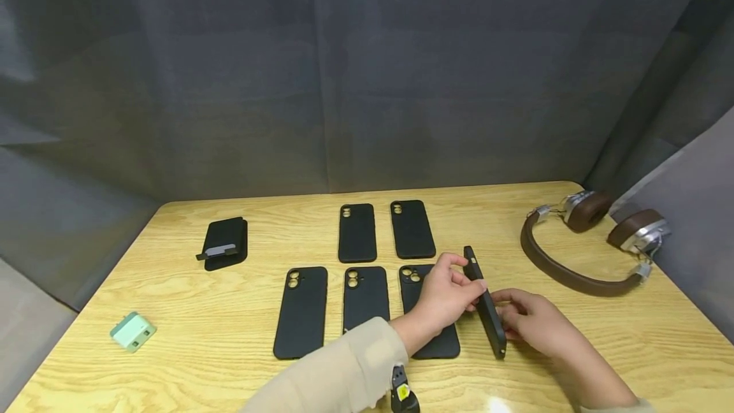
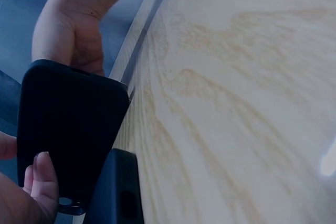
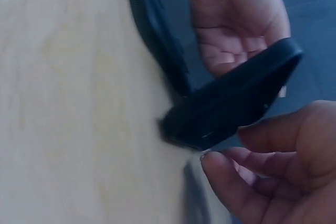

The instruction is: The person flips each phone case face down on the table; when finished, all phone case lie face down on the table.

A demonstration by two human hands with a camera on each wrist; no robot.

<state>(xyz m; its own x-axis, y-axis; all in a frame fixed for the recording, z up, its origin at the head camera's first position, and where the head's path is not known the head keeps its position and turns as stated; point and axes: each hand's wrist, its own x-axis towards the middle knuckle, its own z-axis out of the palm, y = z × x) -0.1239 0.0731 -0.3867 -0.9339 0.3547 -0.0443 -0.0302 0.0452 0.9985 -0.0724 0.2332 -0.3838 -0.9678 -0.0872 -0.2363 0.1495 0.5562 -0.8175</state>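
My left hand [image 1: 438,295] grips a black phone case [image 1: 486,304] by its long edges, tilted up on its side near the tabletop. In the left wrist view, the thumb lies across the case's flat back [image 2: 68,119] near the camera cutout. My right hand [image 1: 533,324] is close on the right, its fingers loosely bent. The right wrist view has the right fingertips [image 3: 218,163] right at the rim of the hollow side of the case. Beneath my left hand lies another black phone case [image 1: 432,343], partly hidden by that hand.
More black phone cases lie flat in two rows, including a front-left one [image 1: 301,311] and a back one [image 1: 357,234]. Brown headphones [image 1: 573,279] rest at right. A black folding holder [image 1: 225,241] and a mint charger plug [image 1: 133,331] sit at left. A curtain hangs behind the wooden table [image 1: 201,317].
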